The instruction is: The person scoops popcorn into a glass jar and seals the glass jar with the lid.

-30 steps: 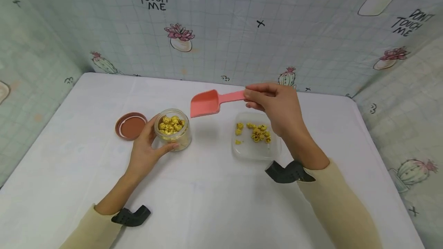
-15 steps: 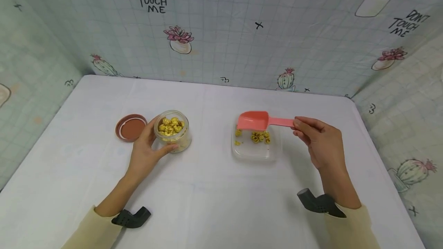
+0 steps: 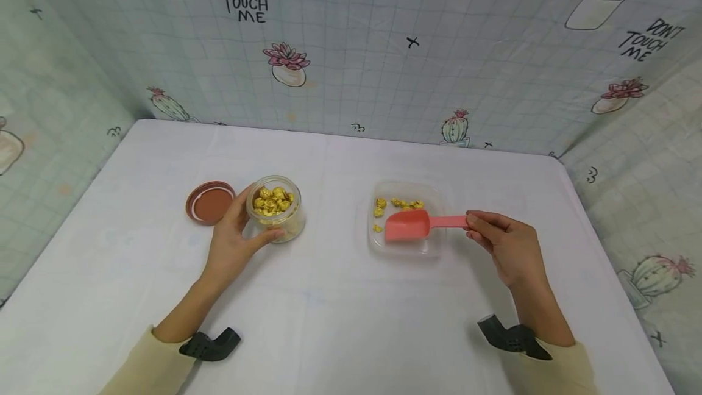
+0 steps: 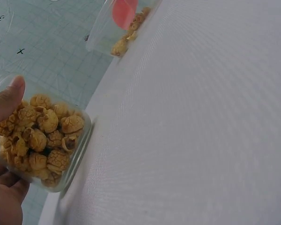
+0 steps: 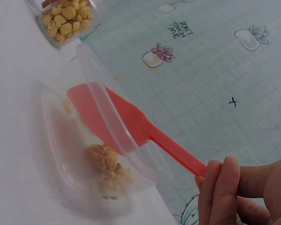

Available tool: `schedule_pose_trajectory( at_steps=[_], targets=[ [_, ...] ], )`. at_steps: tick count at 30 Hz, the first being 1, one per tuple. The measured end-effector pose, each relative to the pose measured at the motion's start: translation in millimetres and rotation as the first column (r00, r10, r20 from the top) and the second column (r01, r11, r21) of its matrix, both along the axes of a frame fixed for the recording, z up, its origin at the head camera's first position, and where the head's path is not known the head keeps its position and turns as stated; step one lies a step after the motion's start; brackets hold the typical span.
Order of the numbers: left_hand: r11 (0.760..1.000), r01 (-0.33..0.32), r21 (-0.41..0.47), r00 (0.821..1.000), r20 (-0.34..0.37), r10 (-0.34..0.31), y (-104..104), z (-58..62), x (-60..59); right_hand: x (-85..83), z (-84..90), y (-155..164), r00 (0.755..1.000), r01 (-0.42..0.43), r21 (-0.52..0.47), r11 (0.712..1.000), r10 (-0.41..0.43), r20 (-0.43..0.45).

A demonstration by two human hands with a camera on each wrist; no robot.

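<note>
My left hand (image 3: 233, 249) curls round a clear jar (image 3: 289, 227) standing on the table; the thumb lies along its near side. Popcorn (image 4: 47, 136) fills much of the jar. With thumb and fingers, my right hand (image 3: 507, 245) pinches the handle end of a coral-pink scoop (image 3: 408, 225). The scoop's blade dips inside a clear plastic container (image 3: 378, 246), as the right wrist view also shows. Several popcorn pieces (image 5: 103, 157) lie in that container, and the blade hides part of them in the head view.
A brown round lid (image 3: 211, 203) lies on the white table (image 3: 329, 322), left of the jar and close to my left hand. Behind the table hangs a patterned curtain (image 3: 351, 66), with more of it at both sides.
The scoop has gone from beside the jar to the right, over the plastic container, then down into it. My left hand and the jar have stayed in place.
</note>
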State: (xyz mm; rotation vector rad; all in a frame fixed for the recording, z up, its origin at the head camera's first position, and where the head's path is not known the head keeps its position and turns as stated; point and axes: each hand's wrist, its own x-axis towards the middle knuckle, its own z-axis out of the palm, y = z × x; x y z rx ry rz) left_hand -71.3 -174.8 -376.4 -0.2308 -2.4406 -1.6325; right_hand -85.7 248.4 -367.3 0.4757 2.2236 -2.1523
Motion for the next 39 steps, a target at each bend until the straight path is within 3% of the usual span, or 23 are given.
schedule_pose_trajectory(
  at_steps=[5, 9, 15, 20, 22, 26, 29, 33, 35, 39],
  targets=[
    [1.000, 0.000, 0.005, 1.000, 0.001, 0.000, 1, -0.9, -0.3, -6.6, -24.1, 10, 1.000, -0.015, 0.051, 0.999, 0.016, -0.010],
    [1.000, 0.001, 0.006, 1.000, -0.001, -0.001, 0, -5.9, -2.6, -7.8, -27.7, 10, 1.000, -0.027, 0.051, 0.998, 0.027, -0.004],
    [1.000, 0.000, 0.014, 1.000, -0.013, 0.001, -10, -33.1, -14.2, -2.8, -18.6, -1, 0.997, -0.080, 0.073, 0.994, 0.078, 0.025],
    [1.000, 0.000, 0.011, 1.000, -0.015, 0.000, -11, -35.0, -14.9, 1.0, -10.9, -6, 0.986, -0.168, 0.104, 0.980, 0.165, 0.037],
    [1.000, 0.000, 0.007, 1.000, -0.012, 0.000, -11, -34.7, -15.0, 1.8, -9.0, -7, 0.983, -0.181, 0.190, 0.965, 0.176, 0.045],
    [1.000, 0.001, -0.004, 1.000, -0.005, -0.001, -12, -33.8, -14.7, 4.1, -0.5, -13, 0.994, -0.105, 0.361, 0.927, 0.109, 0.009],
    [1.000, 0.006, -0.001, 1.000, 0.006, -0.006, -14, -33.2, -13.0, 8.0, 11.8, -25, 0.996, 0.007, 0.408, 0.913, 0.030, -0.084],
    [1.000, 0.018, 0.018, 1.000, 0.012, -0.018, -20, -32.4, -9.5, 14.0, 26.3, -48, 0.972, 0.049, 0.367, 0.929, 0.040, -0.231],
    [0.999, 0.020, 0.029, 1.000, -0.009, -0.020, -24, -31.0, -8.1, 16.3, 29.5, -63, 0.948, -0.002, 0.337, 0.941, 0.109, -0.298],
    [0.999, -0.003, 0.036, 0.997, -0.072, 0.006, -34, -26.5, -6.3, 17.7, 27.1, -94, 0.881, -0.191, 0.265, 0.945, 0.284, -0.377]
  ],
)
